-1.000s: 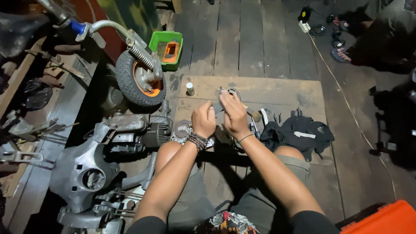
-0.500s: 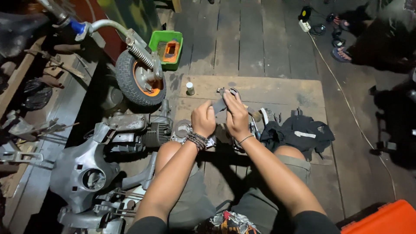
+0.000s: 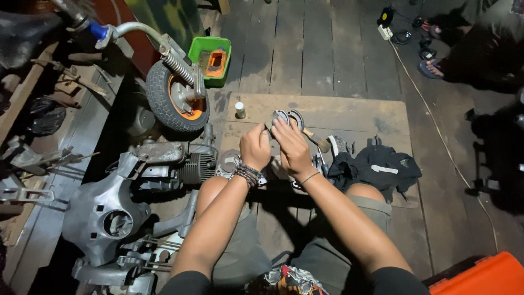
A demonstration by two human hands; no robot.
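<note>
Two curved brake shoes [image 3: 284, 117] sit pinched in the grip of both the left hand [image 3: 255, 146] and the right hand [image 3: 292, 146]. One small wheel [image 3: 176, 97] and one green box [image 3: 211, 53] lie beyond; the fingers hide the shoes' lower halves.

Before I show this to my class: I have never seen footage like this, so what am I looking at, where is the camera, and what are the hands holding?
There is no machine here, only a person sitting on a wooden floor, filmed by a camera worn on their head, so you look down along their own arms. The left hand and right hand are raised together over a board, gripping a pair of curved grey metal pieces between them. To the left stand a small wheel with an orange hub, a finned engine and a grey scooter body shell. A green box sits beyond the wheel, a small bottle on the board, and a black cloth on the right.
</note>
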